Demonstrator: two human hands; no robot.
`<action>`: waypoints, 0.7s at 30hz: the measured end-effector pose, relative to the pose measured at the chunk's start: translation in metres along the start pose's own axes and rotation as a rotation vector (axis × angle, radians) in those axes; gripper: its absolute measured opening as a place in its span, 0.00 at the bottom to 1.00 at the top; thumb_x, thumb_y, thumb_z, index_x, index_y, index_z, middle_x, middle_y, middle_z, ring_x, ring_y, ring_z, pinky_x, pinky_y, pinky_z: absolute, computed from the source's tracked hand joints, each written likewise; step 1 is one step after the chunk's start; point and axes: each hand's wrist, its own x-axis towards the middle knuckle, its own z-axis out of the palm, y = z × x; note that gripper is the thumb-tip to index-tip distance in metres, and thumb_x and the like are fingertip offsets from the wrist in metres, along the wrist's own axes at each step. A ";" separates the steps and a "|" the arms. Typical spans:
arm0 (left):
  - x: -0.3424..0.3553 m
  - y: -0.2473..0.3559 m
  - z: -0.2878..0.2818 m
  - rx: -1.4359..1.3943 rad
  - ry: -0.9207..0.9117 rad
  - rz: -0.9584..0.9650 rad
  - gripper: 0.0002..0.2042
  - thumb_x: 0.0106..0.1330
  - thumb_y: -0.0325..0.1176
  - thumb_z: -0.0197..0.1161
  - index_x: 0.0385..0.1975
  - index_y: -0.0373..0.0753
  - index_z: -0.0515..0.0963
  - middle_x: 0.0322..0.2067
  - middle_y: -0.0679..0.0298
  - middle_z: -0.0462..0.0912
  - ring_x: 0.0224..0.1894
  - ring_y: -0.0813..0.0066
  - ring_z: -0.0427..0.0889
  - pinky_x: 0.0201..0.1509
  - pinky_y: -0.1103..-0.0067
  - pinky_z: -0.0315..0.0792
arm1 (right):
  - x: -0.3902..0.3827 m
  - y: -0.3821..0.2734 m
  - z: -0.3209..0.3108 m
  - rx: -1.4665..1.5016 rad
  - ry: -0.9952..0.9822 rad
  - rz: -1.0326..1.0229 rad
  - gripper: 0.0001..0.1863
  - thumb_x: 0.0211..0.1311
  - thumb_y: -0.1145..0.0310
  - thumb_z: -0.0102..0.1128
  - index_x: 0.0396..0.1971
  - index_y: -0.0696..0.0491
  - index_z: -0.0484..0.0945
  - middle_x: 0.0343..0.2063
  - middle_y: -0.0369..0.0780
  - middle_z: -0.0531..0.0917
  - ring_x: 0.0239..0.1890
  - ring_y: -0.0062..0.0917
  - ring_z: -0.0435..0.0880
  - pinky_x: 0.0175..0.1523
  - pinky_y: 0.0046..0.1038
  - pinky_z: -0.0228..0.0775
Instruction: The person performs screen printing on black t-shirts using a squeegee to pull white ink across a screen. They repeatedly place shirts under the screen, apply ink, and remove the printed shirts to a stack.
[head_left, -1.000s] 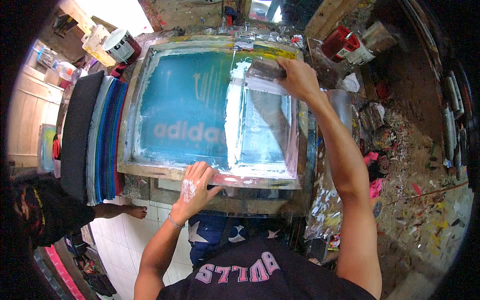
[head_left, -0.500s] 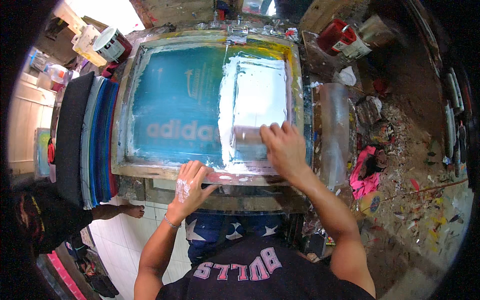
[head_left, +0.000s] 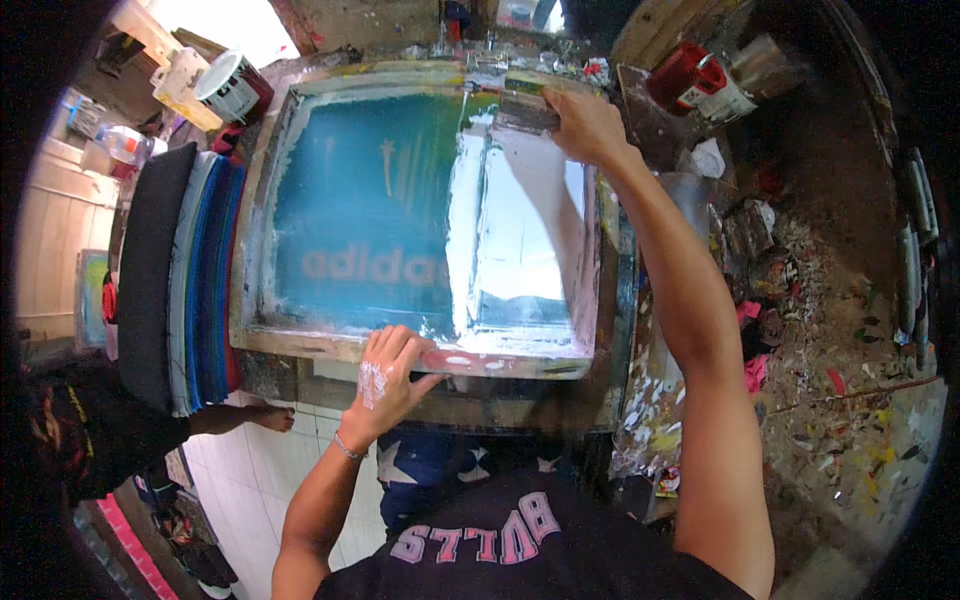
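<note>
A screen-printing frame with teal mesh lies on the worktable, with white ink spread over its right half. My right hand grips a squeegee at the far right end of the mesh, inside the frame. My left hand, flecked with white, is closed on the near wooden edge of the frame, thumb along its front. A metal hinge clamp sits at the frame's far edge.
A stack of dark and blue fabric stands left. Paint pails stand at back left and right. A clear tube and paint-spattered clutter lie right. Another person's bare foot shows at lower left.
My right hand came toward me with the squeegee down the white area, then moved back to the far end. My left hand stays on the near edge.
</note>
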 end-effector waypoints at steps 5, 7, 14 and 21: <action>0.001 0.000 0.000 -0.005 -0.001 0.011 0.22 0.45 0.29 0.79 0.40 0.37 0.77 0.37 0.58 0.75 0.42 0.58 0.75 0.47 0.66 0.67 | -0.062 -0.039 -0.023 -0.014 -0.237 0.007 0.09 0.58 0.70 0.56 0.38 0.49 0.79 0.28 0.46 0.85 0.35 0.46 0.87 0.36 0.50 0.76; 0.000 0.000 0.001 -0.029 0.010 0.008 0.22 0.44 0.29 0.79 0.40 0.37 0.77 0.36 0.58 0.74 0.42 0.58 0.75 0.47 0.66 0.66 | -0.109 -0.065 -0.034 0.019 -0.237 -0.020 0.07 0.58 0.71 0.56 0.36 0.49 0.79 0.27 0.45 0.84 0.33 0.45 0.86 0.35 0.49 0.76; 0.001 -0.002 0.004 -0.016 0.059 0.050 0.23 0.43 0.29 0.80 0.38 0.36 0.76 0.36 0.58 0.74 0.41 0.58 0.75 0.45 0.66 0.66 | -0.158 -0.080 -0.040 0.163 -0.232 -0.110 0.13 0.49 0.75 0.63 0.37 0.50 0.77 0.27 0.45 0.83 0.33 0.46 0.83 0.38 0.47 0.74; 0.000 -0.002 0.002 -0.018 0.039 0.026 0.21 0.45 0.32 0.79 0.37 0.37 0.77 0.36 0.59 0.76 0.41 0.58 0.75 0.46 0.66 0.68 | -0.016 -0.013 -0.017 0.019 -0.124 0.048 0.13 0.53 0.70 0.61 0.40 0.49 0.79 0.32 0.50 0.85 0.39 0.50 0.85 0.42 0.50 0.76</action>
